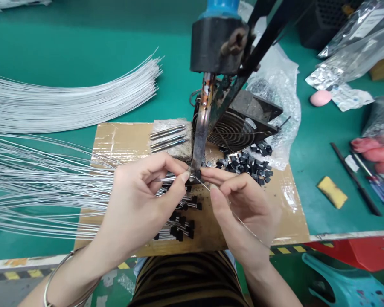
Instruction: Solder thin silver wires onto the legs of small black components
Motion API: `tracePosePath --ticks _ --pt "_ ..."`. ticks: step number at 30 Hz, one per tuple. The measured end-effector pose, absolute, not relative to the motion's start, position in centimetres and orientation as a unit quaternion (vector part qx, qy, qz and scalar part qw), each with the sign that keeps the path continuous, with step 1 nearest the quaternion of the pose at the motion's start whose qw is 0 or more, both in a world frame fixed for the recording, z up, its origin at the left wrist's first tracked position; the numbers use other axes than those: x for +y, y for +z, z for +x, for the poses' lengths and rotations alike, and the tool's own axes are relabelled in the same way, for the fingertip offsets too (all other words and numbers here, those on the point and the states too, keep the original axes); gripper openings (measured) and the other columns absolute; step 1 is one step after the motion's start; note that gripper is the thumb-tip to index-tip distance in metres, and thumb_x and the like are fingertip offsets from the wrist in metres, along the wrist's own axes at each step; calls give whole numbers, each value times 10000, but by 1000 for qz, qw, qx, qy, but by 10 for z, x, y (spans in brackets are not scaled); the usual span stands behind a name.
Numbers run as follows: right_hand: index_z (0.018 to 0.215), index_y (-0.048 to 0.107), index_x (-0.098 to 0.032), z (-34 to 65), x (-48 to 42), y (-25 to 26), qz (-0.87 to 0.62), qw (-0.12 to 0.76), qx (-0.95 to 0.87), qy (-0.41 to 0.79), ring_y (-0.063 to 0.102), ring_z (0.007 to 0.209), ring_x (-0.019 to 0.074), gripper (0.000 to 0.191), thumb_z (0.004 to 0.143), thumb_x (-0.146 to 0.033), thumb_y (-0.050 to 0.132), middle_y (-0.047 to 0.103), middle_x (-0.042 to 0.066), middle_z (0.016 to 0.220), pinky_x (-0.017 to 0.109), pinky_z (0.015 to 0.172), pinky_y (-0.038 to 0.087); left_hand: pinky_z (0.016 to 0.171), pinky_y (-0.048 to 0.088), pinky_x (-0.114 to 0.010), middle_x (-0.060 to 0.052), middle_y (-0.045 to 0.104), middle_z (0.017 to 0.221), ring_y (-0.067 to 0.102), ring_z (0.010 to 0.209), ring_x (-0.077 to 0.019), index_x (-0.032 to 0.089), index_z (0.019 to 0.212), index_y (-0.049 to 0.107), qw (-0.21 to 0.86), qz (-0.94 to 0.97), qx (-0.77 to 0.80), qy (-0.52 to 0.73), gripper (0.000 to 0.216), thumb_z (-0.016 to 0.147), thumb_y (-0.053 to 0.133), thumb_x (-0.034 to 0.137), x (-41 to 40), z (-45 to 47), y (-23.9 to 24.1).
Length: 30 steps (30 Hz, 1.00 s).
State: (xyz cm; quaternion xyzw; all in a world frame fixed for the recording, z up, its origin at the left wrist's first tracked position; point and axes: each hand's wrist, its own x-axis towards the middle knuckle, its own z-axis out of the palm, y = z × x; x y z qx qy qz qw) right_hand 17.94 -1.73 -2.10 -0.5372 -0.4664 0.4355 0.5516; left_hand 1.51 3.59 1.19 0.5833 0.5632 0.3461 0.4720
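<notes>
A soldering iron [202, 123] is clamped in a stand, its long metal bit pointing down at the work. Left of the tip, my left hand [144, 200] pinches a wire between thumb and index finger. A small black connector [197, 174] lies right under the bit, by the fingertips of both hands. In my right hand [243, 209], closed to the right of the tip, a thin strand of solder wire [248, 229] runs from the tip across the palm. Several wires with black connectors on their ends [179, 228] lie below my left hand.
Loose black connectors [246, 164] are heaped beside a fan [233, 128]. Metal rods [168, 138] rest on a wrapped block. White wire bundles [83, 106] spread leftward. Cardboard [291, 204] covers the bench front; a yellow sponge [332, 192] and black stick [355, 179] lie rightward.
</notes>
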Motion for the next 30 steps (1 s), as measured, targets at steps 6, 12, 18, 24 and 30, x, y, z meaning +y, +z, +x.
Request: tracePosePath --ticks 6,12,18,24,30 --pt "865 631 -244 180 -17 -22 -534 554 -466 437 761 1171 239 173 976 -121 681 804 62 1230 450 1089 588 553 463 -227 -10 782 854 651 664 -118 191 763 709 471 580 570 342 102 855 722 150 37 17 14" --pt "856 622 -242 182 -16 -21 -547 539 -473 432 777 1137 255 164 971 -150 695 813 83 1208 458 1045 608 517 431 -230 -17 774 827 647 641 -121 186 753 706 465 588 570 337 98 847 711 161 37 16 12" --pt "852 617 -243 181 -17 -20 -551 540 -471 428 778 1121 235 179 967 -136 702 815 69 1195 431 1036 604 545 472 -236 -27 788 857 709 706 -152 188 763 712 464 587 575 331 91 854 719 183 36 16 13" --pt "854 619 -243 181 -17 -20 -551 541 -470 428 779 1128 250 171 973 -145 694 816 77 1195 448 1029 608 561 492 -243 -30 795 862 723 720 -163 188 762 710 460 593 571 332 97 858 714 178 36 16 12" --pt "869 620 -245 179 -18 -22 -548 542 -479 420 772 1146 255 171 971 -123 683 806 81 1215 459 1039 604 552 481 -242 -24 792 863 707 699 -152 190 762 708 461 594 569 333 95 855 719 179 36 16 11"
